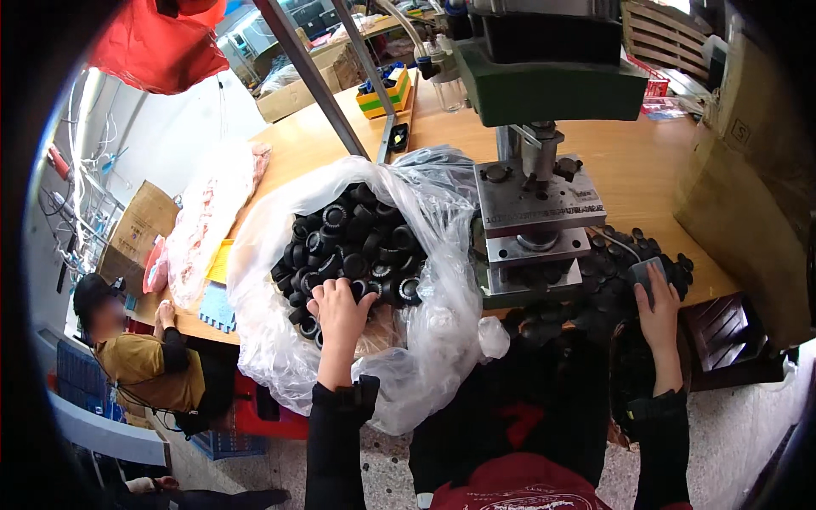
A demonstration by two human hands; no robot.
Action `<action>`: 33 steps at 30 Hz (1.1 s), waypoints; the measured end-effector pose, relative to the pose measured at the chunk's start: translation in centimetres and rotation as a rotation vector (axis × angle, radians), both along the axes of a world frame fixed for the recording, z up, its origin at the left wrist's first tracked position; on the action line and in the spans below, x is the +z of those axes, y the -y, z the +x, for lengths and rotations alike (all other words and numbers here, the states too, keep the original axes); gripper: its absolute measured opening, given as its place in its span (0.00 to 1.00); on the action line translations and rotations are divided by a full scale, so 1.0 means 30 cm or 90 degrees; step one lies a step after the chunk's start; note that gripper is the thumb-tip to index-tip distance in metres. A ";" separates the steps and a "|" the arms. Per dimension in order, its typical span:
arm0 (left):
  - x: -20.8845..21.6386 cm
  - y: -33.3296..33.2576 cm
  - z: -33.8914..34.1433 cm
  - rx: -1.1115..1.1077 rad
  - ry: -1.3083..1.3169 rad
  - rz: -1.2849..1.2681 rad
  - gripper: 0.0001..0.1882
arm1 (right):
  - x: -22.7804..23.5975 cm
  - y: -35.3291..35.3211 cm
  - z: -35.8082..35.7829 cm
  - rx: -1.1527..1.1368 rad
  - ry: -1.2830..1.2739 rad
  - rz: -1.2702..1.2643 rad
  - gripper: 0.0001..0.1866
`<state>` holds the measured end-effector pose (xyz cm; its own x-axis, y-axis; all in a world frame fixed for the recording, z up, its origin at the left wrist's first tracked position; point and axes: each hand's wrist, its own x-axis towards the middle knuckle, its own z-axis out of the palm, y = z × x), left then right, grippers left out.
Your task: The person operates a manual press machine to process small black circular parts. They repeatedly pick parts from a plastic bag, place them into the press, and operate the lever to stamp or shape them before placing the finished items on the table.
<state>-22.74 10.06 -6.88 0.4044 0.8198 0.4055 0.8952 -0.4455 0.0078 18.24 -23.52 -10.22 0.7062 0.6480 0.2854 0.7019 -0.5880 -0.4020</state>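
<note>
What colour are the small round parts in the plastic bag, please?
The round parts in the clear bag are black, seen in the head view.

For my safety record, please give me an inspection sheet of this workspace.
Surface: wooden table, largely covered.
Job's things: clear plastic bag of black round parts; more parts beside a metal press.
Clutter: cardboard boxes, pink packets.
Grippers: left hand in the bag; right hand holds a small grey piece.
Cables: thin wire near the press.
Surroundings: seated person, red bag.
</note>
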 end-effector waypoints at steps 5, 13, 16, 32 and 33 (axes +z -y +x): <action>0.175 0.088 0.063 -0.107 0.372 -0.214 0.27 | 0.262 -0.128 -0.246 0.159 0.116 0.261 0.17; 0.318 0.331 0.230 -0.435 0.718 -0.653 0.34 | 0.382 -0.481 -0.326 0.223 0.027 0.345 0.26; 0.317 0.351 0.226 -0.441 0.741 -0.678 0.34 | 0.360 -0.530 -0.342 0.178 -0.007 0.397 0.23; 0.309 0.333 0.630 -0.419 0.432 -0.331 0.29 | 0.077 0.029 -0.271 -0.004 -0.124 0.196 0.31; 0.315 0.336 0.656 -0.418 0.404 -0.327 0.29 | 0.012 0.138 -0.229 -0.028 -0.171 0.138 0.34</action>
<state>-3.04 -0.01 2.57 0.6674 0.6500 0.3634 0.2445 -0.6522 0.7175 11.38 -27.66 -9.86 0.8009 0.5598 0.2126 0.5295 -0.4963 -0.6880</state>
